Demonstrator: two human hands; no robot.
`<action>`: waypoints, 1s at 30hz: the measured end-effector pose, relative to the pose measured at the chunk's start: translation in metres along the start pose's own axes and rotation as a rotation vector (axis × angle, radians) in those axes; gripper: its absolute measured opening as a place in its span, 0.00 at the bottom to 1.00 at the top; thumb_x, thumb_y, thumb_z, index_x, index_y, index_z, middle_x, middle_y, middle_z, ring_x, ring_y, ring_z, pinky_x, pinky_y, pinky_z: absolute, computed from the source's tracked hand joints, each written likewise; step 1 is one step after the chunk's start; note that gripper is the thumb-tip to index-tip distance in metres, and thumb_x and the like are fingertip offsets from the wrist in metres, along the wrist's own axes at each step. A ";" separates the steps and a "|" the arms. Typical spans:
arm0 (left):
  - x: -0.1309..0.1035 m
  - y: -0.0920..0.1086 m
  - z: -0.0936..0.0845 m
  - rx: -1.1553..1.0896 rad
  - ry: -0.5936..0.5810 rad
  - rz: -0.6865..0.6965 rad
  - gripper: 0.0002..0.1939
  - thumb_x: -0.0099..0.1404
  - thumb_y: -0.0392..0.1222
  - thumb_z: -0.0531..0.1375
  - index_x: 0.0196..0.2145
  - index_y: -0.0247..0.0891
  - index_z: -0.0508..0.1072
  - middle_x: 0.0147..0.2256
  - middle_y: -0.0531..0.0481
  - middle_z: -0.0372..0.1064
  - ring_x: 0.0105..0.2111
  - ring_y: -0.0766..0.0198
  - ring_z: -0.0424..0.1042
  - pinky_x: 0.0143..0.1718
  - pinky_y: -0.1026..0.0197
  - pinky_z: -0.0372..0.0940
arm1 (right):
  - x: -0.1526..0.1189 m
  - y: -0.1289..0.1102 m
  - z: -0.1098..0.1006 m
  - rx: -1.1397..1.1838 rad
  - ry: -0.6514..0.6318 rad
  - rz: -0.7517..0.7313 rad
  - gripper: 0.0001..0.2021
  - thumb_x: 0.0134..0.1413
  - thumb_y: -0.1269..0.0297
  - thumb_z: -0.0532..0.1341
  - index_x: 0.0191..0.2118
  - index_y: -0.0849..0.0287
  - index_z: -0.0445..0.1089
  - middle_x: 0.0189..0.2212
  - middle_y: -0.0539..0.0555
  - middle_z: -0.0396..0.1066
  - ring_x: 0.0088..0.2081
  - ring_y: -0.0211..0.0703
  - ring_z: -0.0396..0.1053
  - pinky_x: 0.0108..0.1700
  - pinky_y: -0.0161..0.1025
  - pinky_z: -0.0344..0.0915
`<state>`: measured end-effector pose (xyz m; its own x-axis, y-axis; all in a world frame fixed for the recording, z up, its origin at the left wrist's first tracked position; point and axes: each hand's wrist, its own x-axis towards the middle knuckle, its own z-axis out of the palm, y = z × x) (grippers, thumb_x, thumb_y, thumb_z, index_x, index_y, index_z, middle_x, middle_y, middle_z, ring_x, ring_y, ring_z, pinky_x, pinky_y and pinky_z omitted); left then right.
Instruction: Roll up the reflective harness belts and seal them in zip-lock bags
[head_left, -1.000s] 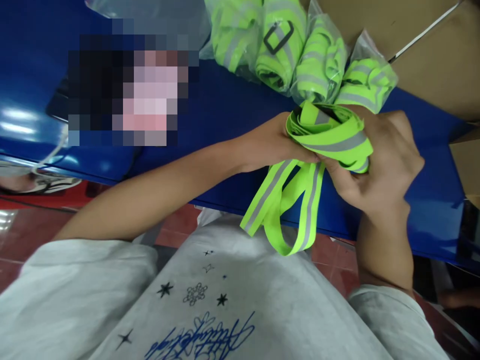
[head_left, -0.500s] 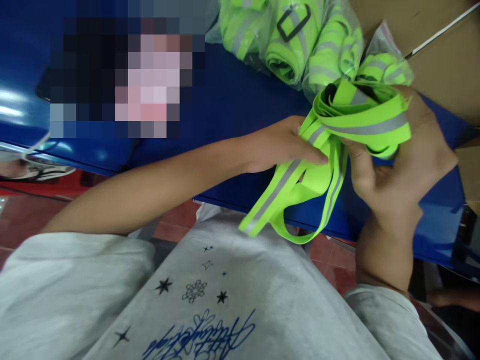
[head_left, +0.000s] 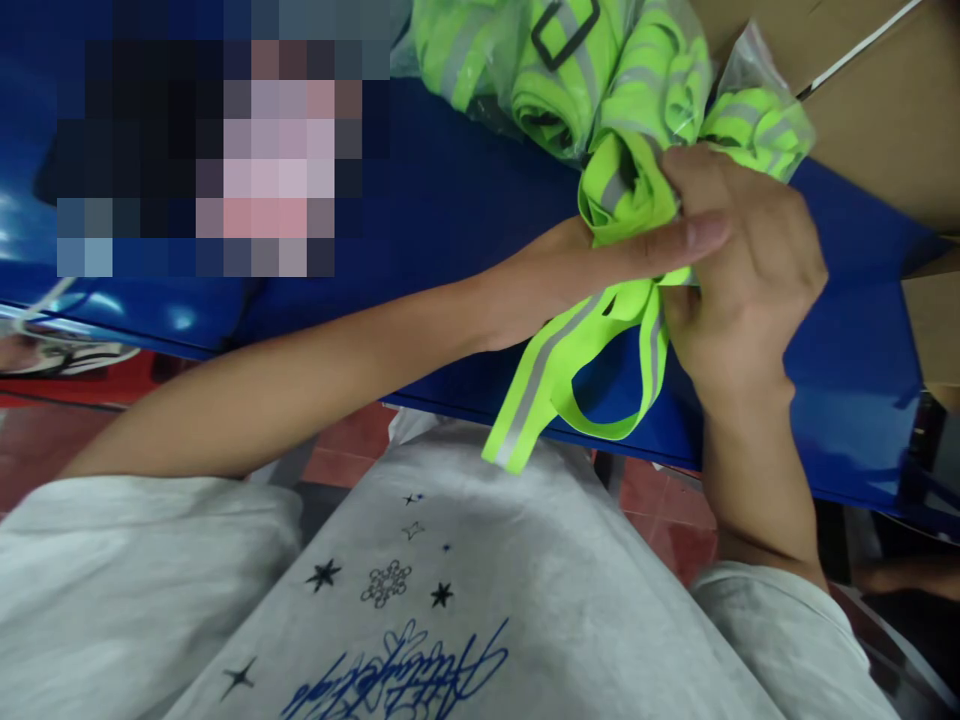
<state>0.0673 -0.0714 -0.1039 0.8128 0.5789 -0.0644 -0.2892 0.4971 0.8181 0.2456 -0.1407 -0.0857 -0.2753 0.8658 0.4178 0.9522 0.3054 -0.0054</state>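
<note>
A neon-green strap [head_left: 532,375] with a grey reflective stripe is bundled between my two hands. My left hand [head_left: 577,265] grips the bundle from the left, its thumb stretched across the front toward the other hand. Wrapped round the right side of the bundle is my right hand [head_left: 750,270], its fingers bent. One flat end and a loop of the strap hang down over the table edge, above my shirt. The fingers of my left hand behind the strap are hidden.
Several rolled green straps in clear plastic bags [head_left: 566,80] lie at the back of the blue table [head_left: 450,180]. Cardboard boxes [head_left: 885,130] stand at the back right. A blurred-out area covers the upper left. An arm of another person [head_left: 911,578] shows at the lower right.
My right hand has moved left and closed in on the bundle, which is now more compact. My left thumb now reaches across it. The hanging loop has risen slightly.
</note>
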 end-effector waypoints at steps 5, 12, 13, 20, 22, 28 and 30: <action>0.006 -0.008 -0.015 0.016 0.099 0.035 0.07 0.67 0.39 0.67 0.43 0.37 0.79 0.40 0.56 0.80 0.52 0.61 0.79 0.58 0.61 0.71 | 0.006 0.000 0.001 0.242 -0.211 -0.088 0.34 0.74 0.62 0.52 0.80 0.55 0.44 0.78 0.64 0.51 0.79 0.58 0.49 0.79 0.62 0.50; 0.000 0.004 -0.021 0.135 0.022 0.022 0.07 0.64 0.36 0.68 0.41 0.37 0.81 0.40 0.57 0.81 0.45 0.64 0.80 0.51 0.61 0.74 | 0.004 0.036 -0.010 0.637 -0.048 0.019 0.37 0.72 0.39 0.58 0.79 0.43 0.53 0.79 0.53 0.49 0.79 0.57 0.50 0.77 0.56 0.57; -0.001 0.005 -0.021 0.165 -0.026 -0.001 0.09 0.63 0.36 0.69 0.42 0.38 0.81 0.41 0.57 0.81 0.47 0.62 0.81 0.54 0.60 0.74 | 0.003 0.042 -0.008 0.706 -0.036 0.076 0.39 0.68 0.35 0.62 0.77 0.40 0.56 0.78 0.51 0.54 0.77 0.58 0.55 0.75 0.55 0.61; -0.002 -0.009 -0.019 0.251 0.010 -0.036 0.24 0.61 0.35 0.71 0.55 0.41 0.78 0.47 0.50 0.82 0.58 0.51 0.79 0.61 0.50 0.72 | 0.000 0.044 0.010 1.042 -0.197 0.398 0.29 0.48 0.42 0.78 0.51 0.56 0.82 0.44 0.50 0.83 0.45 0.50 0.82 0.48 0.50 0.82; -0.001 -0.012 -0.018 0.221 0.056 -0.026 0.30 0.59 0.36 0.72 0.59 0.43 0.75 0.50 0.50 0.81 0.60 0.51 0.77 0.62 0.50 0.72 | 0.000 0.041 0.010 1.044 -0.169 0.393 0.28 0.47 0.45 0.80 0.51 0.55 0.82 0.43 0.48 0.83 0.43 0.47 0.81 0.46 0.46 0.81; 0.000 -0.011 -0.024 0.170 0.046 -0.008 0.35 0.53 0.33 0.74 0.58 0.45 0.72 0.54 0.50 0.78 0.64 0.50 0.73 0.64 0.51 0.70 | -0.001 0.037 0.009 0.995 -0.133 0.308 0.29 0.46 0.48 0.81 0.52 0.56 0.82 0.43 0.47 0.83 0.42 0.45 0.81 0.45 0.45 0.81; 0.002 -0.010 -0.024 0.114 0.030 -0.028 0.32 0.52 0.33 0.74 0.54 0.43 0.74 0.52 0.50 0.79 0.63 0.47 0.75 0.63 0.50 0.71 | -0.001 0.033 0.010 0.973 -0.065 0.307 0.25 0.47 0.49 0.80 0.49 0.56 0.83 0.40 0.47 0.83 0.40 0.44 0.80 0.43 0.44 0.80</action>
<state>0.0596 -0.0593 -0.1262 0.8036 0.5861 -0.1035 -0.2061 0.4372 0.8754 0.2757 -0.1272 -0.0957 -0.0717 0.9719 0.2240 0.4708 0.2310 -0.8515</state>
